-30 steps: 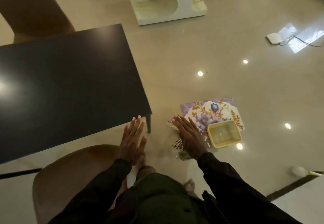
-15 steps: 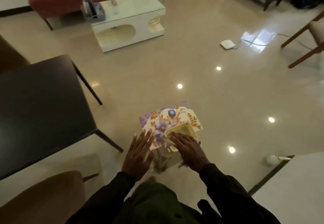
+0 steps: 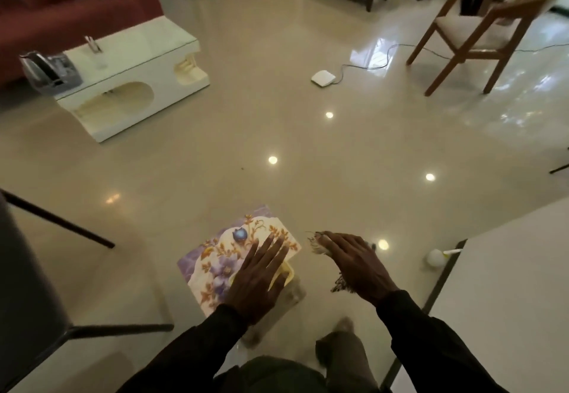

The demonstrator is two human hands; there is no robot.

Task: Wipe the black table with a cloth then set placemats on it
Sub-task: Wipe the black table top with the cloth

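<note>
A brown-and-white fringed cloth (image 3: 316,243) sits under the right hand (image 3: 357,266), whose fingers bend over it, fringe showing past the fingertips and at the wrist. Just left of that grip, the left hand (image 3: 258,278) hovers with fingers straight and slightly spread above the cream-and-purple floral placemats (image 3: 215,257) on the floor. A pale yellow plastic tray (image 3: 288,274) peeks from under its palm. The black table (image 3: 24,269) stands well left of both hands.

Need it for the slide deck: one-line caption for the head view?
Left hand spread above floral placemats and yellow tray on the floor; right hand holds a fringed cloth.
</note>
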